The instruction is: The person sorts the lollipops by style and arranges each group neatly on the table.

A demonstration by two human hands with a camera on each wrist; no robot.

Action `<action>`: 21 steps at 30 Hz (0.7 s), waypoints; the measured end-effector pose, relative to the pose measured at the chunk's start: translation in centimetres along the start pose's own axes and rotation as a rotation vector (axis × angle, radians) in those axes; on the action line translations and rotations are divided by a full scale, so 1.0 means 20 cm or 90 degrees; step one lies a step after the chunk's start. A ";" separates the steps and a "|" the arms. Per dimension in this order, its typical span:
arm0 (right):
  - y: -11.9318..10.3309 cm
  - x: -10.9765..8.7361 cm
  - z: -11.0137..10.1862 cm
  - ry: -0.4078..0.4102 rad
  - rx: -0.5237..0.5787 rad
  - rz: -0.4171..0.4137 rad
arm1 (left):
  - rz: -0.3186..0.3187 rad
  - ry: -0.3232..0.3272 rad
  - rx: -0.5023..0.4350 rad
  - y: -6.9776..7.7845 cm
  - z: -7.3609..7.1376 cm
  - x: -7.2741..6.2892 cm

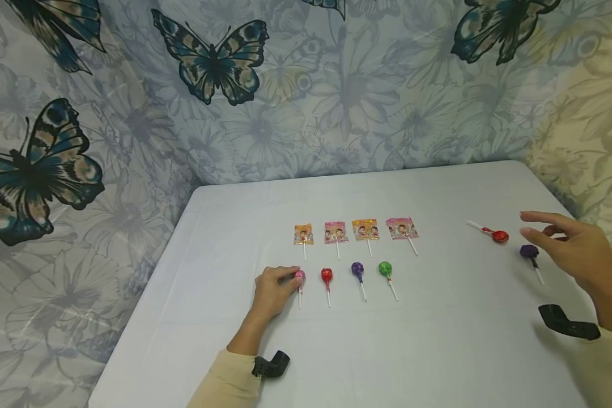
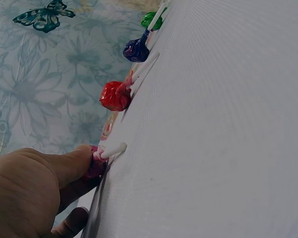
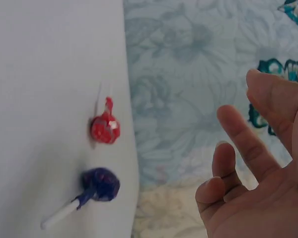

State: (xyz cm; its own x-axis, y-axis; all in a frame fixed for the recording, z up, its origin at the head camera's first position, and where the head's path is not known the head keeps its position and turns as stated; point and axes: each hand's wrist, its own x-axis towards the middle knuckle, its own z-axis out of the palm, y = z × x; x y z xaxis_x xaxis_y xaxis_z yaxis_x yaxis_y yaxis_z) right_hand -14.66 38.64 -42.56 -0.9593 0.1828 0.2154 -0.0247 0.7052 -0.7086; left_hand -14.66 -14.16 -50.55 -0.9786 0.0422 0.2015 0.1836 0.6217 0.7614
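Note:
My left hand pinches the wrapped head of a pink lollipop between thumb and finger, at the left end of a row on the table. The lollipop's white stick points toward me. To its right lie a red lollipop, a purple one and a green one. Over the table's right side, my right hand holds nothing, its thumb and index finger apart. Near it lie another red lollipop and a second purple lollipop.
Behind the row lie several flat-packed lollipops in orange and pink wrappers, among them a pink packet and an orange packet. A white cloth covers the table. Butterfly-patterned fabric hangs behind and at the sides.

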 end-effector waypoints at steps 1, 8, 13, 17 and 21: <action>0.01 0.00 0.00 0.000 -0.007 0.003 | -0.002 0.000 -0.001 0.00 0.00 0.00; 0.11 0.02 -0.01 0.007 0.007 0.019 | -0.002 0.003 0.001 0.00 0.00 0.00; 0.16 0.02 0.00 -0.004 0.000 0.044 | 0.003 0.006 0.001 0.00 0.00 0.00; 0.22 0.02 0.01 -0.017 0.003 0.044 | 0.010 0.009 0.001 0.00 0.00 0.00; 0.27 0.02 0.01 -0.038 -0.008 0.061 | 0.008 0.008 0.000 0.00 0.00 0.00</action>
State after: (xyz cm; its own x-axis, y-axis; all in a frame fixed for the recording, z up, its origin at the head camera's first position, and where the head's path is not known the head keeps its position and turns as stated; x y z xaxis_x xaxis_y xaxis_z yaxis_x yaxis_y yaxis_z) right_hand -15.25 42.27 -46.45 -0.9721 0.2094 0.1060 0.0715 0.6944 -0.7161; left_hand -14.74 -14.18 -50.57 -0.9750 0.0403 0.2184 0.1956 0.6215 0.7586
